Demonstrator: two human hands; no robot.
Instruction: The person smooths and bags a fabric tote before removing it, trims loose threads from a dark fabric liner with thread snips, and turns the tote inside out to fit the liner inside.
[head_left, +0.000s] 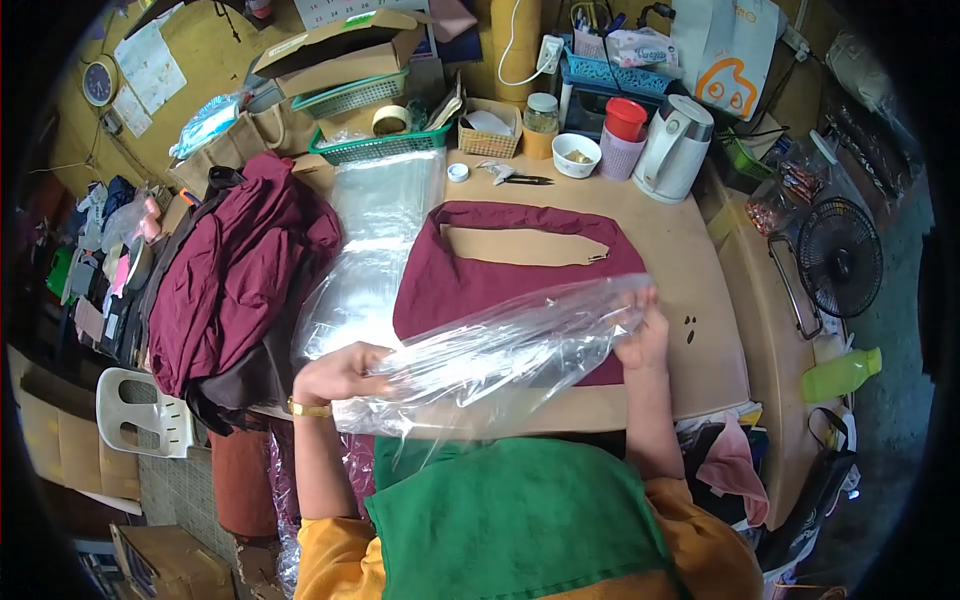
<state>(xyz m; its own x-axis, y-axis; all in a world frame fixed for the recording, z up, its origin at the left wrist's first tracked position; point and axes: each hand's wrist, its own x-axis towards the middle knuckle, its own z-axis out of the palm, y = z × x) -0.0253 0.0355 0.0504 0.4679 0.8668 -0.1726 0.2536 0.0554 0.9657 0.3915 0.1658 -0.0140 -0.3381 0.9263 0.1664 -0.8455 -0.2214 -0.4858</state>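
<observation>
A clear plastic bag [500, 335] is stretched between my two hands, above the front part of the table. My left hand [340, 375] grips its left end, fingers closed on the film. At the other end my right hand [643, 335] pinches the bag near its upper right corner. Beneath it lies a maroon cloth bag [520, 280], flat on the table with its strap loop towards the back. The plastic covers part of its lower half. Left of the cloth bag, a stack of clear plastic bags [385, 215] lies on the tabletop.
A pile of maroon cloth [240, 270] takes up the table's left side. Along the back stand a green basket [385, 147], a white bowl [576, 156], a red-lidded container [622, 140] and an electric kettle [675, 150]. Small black scissors [527, 180] lie before them. A fan [838, 255] is at right.
</observation>
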